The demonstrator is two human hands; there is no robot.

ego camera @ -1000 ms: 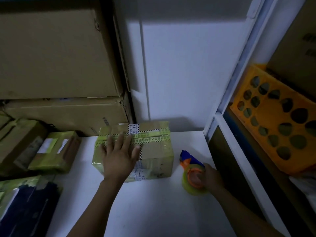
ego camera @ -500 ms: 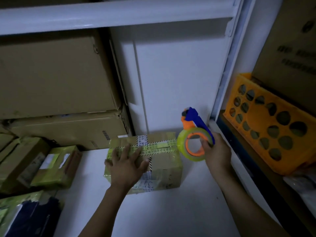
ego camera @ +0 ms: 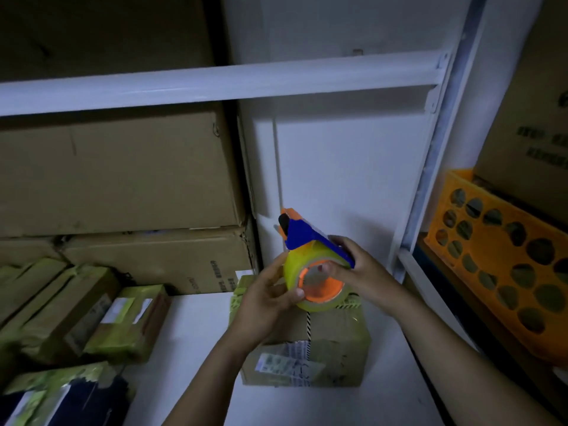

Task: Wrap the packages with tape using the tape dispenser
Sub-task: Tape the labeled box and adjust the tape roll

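Observation:
A tape dispenser with a blue and orange body and a yellowish tape roll on an orange core hangs in the air above a taped cardboard package. My right hand grips the dispenser from the right, a finger inside the core. My left hand holds the roll from the left, thumb on its lower edge. The package lies on the white shelf surface, partly hidden behind my hands.
Large cardboard boxes are stacked at the back left. Several small yellow-taped parcels lie on the left of the shelf. An orange perforated crate stands on the right shelf, behind a white upright post.
My right hand lifted the dispenser from the shelf to above the package. My left hand left the package top and took hold of the tape roll. The camera tilted upward.

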